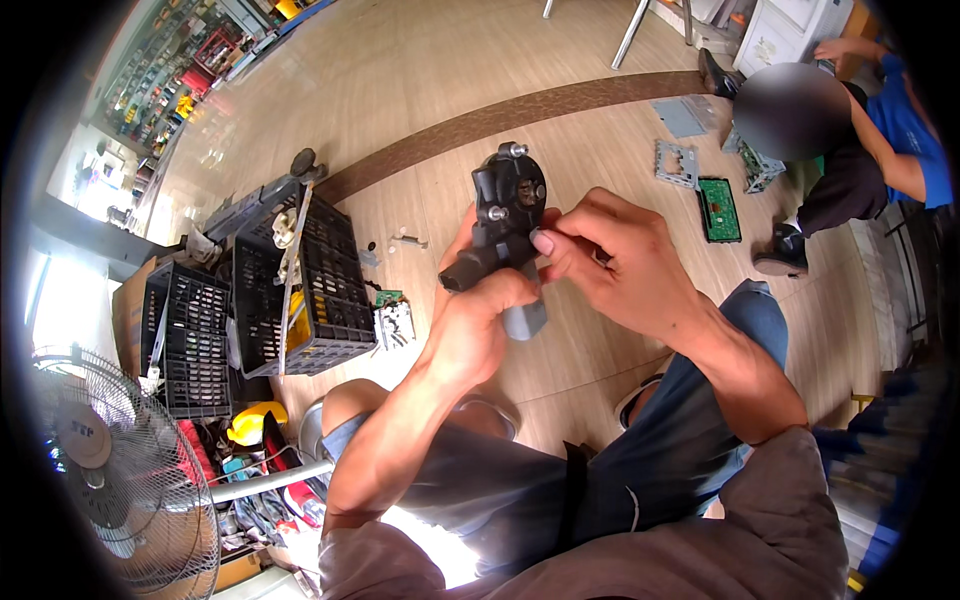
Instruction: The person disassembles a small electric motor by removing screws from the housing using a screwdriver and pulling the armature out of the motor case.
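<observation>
Above my knees I hold a black motor-like unit (507, 205) with a round housing, shiny metal studs and a socket-like stub pointing to the lower left. A grey body part (526, 318) extends from its lower end. My left hand (468, 335) wraps round it from below and the left, thumb across its front. At its right side is my right hand (625, 262), thumb and forefinger pinched against the housing's edge. Whatever small thing sits between those fingertips, if any, I cannot make out.
Black plastic crates (345, 270) stand at left, beside a wire-caged fan (110, 480). Small loose parts (408, 241) lie on the floor near them. At the far right a person in a blue shirt (905, 130) sits by a green circuit board (719, 210) and metal frames (677, 164).
</observation>
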Action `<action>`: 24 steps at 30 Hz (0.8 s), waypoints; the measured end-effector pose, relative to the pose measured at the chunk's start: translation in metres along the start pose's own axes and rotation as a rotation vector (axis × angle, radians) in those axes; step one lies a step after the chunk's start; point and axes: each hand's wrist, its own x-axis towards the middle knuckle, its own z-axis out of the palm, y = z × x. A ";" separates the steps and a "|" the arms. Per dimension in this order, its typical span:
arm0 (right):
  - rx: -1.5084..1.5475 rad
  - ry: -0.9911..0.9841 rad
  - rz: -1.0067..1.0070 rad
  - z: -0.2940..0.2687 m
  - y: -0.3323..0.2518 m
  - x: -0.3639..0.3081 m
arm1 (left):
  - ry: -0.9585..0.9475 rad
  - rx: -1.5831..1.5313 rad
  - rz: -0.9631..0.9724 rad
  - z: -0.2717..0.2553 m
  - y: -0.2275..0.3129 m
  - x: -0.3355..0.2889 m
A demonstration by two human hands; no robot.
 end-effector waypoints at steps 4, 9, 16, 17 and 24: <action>0.061 -0.040 0.050 0.001 -0.002 0.000 | 0.008 0.033 0.023 0.000 0.001 -0.001; 0.081 -0.032 0.056 -0.005 -0.012 0.002 | 0.003 0.105 0.046 -0.002 0.001 -0.002; 0.190 -0.062 0.174 -0.004 -0.013 0.003 | 0.007 0.106 0.002 -0.003 0.001 -0.003; 0.190 -0.063 0.174 -0.002 -0.012 0.002 | 0.010 0.105 0.001 -0.003 0.001 -0.003; 0.329 -0.055 0.256 -0.001 -0.010 0.002 | 0.023 0.094 0.032 -0.002 0.000 -0.002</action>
